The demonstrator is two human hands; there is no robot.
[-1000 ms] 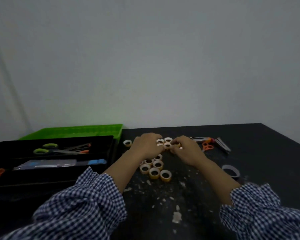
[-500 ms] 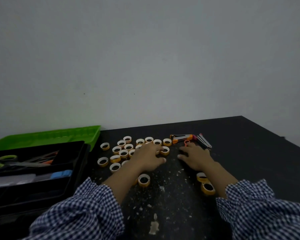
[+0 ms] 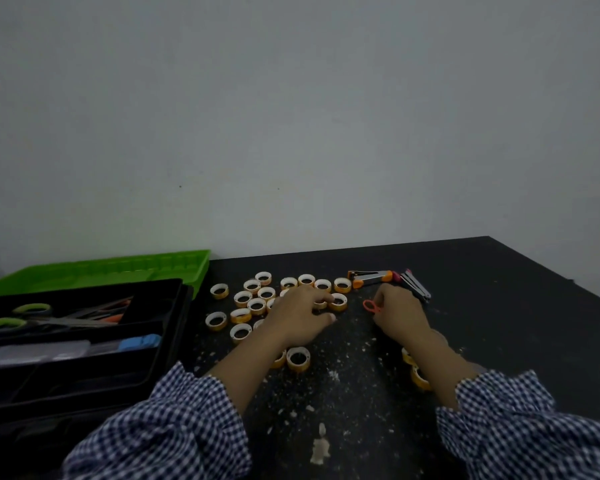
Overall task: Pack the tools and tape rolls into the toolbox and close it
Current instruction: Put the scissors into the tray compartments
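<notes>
Several small yellow-and-white tape rolls (image 3: 257, 305) lie scattered on the black table (image 3: 499, 306). My left hand (image 3: 300, 318) lies over the right side of the cluster, its fingers curled over one roll (image 3: 321, 304). To the right, my right hand (image 3: 399, 315) has its fingers curled at the loop handle of small orange scissors (image 3: 371, 305). Behind it lie an orange-and-metal tool (image 3: 371, 275) and a grey tool with a pink tip (image 3: 416, 285). The open black toolbox (image 3: 174, 341) stands at the left and holds green-handled scissors (image 3: 6, 323) and a blue knife (image 3: 136, 342).
The toolbox's green lid (image 3: 101, 271) lies open behind it. One roll (image 3: 298, 358) sits beside my left forearm, and others (image 3: 418, 375) peek out under my right forearm. White crumbs (image 3: 321, 448) litter the near table. A pale wall rises behind.
The view swung right and down. My hands moved apart from the pile they were working on. The rolls now lie spread out, and my right hand's fingers have reached the orange scissors.
</notes>
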